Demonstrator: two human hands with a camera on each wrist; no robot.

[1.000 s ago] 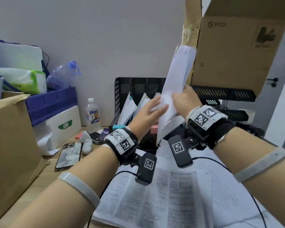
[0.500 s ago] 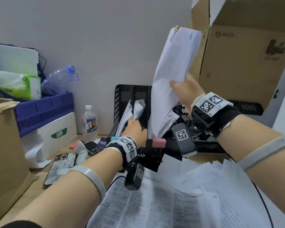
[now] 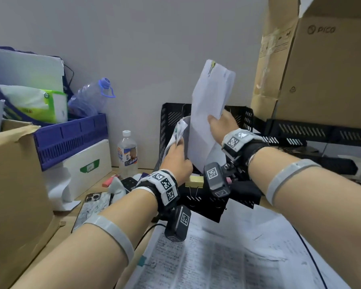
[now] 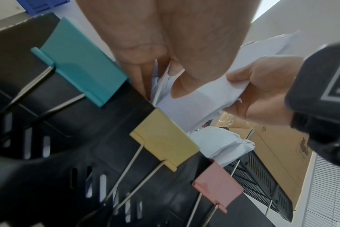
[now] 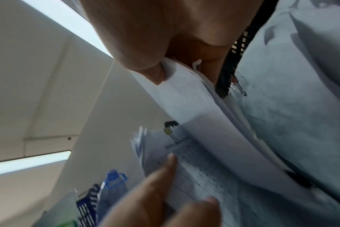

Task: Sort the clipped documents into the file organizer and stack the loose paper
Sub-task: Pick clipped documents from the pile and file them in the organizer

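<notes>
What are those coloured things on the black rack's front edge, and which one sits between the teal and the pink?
Binder clips. In the left wrist view a yellow clip sits between the teal clip and the pink clip on the file organizer.

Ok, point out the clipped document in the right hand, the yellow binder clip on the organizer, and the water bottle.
clipped document (image 3: 208, 113), head view, middle of the blank back sheet.
yellow binder clip (image 4: 163, 138), left wrist view, flat yellow face.
water bottle (image 3: 127, 153), head view, on its label.
</notes>
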